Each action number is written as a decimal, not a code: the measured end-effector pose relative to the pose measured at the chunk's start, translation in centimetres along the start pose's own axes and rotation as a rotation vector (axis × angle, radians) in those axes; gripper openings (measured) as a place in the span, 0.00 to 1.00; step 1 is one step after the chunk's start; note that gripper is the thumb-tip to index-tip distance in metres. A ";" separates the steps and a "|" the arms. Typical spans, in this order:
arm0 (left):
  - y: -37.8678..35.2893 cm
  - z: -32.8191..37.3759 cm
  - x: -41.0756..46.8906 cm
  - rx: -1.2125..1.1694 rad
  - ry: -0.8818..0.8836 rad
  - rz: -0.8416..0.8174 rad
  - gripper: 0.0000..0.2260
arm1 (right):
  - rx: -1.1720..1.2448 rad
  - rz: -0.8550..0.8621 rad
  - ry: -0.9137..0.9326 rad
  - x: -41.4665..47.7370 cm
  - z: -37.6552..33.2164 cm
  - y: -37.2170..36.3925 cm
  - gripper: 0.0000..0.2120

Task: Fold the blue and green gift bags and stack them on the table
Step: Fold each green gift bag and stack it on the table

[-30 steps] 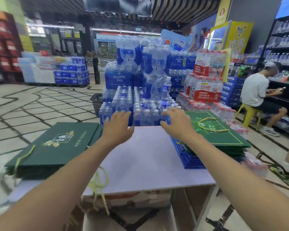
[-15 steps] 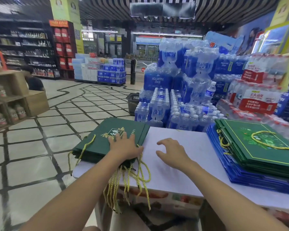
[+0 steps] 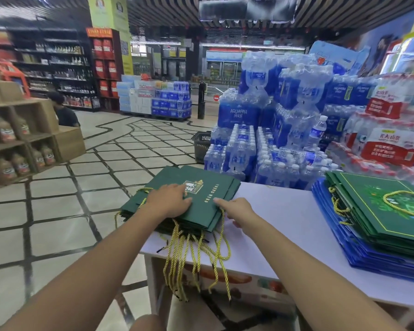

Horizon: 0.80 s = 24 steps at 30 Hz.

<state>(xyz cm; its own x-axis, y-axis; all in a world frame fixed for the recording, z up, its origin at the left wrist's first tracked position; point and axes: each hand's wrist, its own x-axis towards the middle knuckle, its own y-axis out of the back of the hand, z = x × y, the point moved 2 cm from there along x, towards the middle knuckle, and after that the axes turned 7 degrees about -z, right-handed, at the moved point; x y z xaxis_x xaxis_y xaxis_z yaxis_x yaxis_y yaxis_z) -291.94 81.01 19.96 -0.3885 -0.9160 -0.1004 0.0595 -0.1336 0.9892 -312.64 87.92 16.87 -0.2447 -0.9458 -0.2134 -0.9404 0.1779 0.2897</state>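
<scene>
The left hand lies flat and open on the top green bag of the pile at the near left edge of the white counter. The right hand is open too, with its fingertips at the bag's right edge. Yellow cords hang off the front. The bags look light, thin and stiff like card, and maybe slippery. Holding one by its side edges looks best. A finished stack sits far right.
</scene>
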 end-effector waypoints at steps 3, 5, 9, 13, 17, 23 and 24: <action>0.0 -2.4 -0.5 -0.032 -0.029 0.023 0.23 | 0.044 0.030 0.001 1.2 -1.0 -1.3 0.15; 0.2 -3.6 -1.0 -0.046 -0.017 0.070 0.24 | 0.011 0.014 0.002 1.7 -1.8 -2.1 0.15; 0.4 -5.8 -1.5 -0.065 0.029 0.097 0.22 | -0.038 -0.096 -0.011 2.5 -3.2 -3.5 0.17; -0.3 -7.7 -1.6 -0.068 0.075 0.033 0.23 | 0.038 -0.117 -0.068 2.6 -2.7 -3.8 0.09; -0.9 -8.6 -1.8 -0.094 0.151 0.035 0.27 | 0.065 -0.058 -0.060 2.7 -1.8 -2.9 0.08; 0.5 -10.6 -2.1 -0.173 0.450 0.133 0.34 | -0.320 0.066 0.192 2.6 -2.1 -2.6 0.15; 0.7 -11.3 -1.9 -0.198 0.458 0.148 0.31 | -0.389 0.052 0.238 2.3 -2.4 -2.9 0.13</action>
<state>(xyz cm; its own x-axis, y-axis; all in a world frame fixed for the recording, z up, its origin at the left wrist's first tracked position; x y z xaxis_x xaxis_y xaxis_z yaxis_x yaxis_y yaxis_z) -280.82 78.37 19.65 0.0772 -0.9962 -0.0410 0.2736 -0.0184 0.9617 -309.93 84.56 17.74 -0.1856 -0.9825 0.0174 -0.7589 0.1546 0.6326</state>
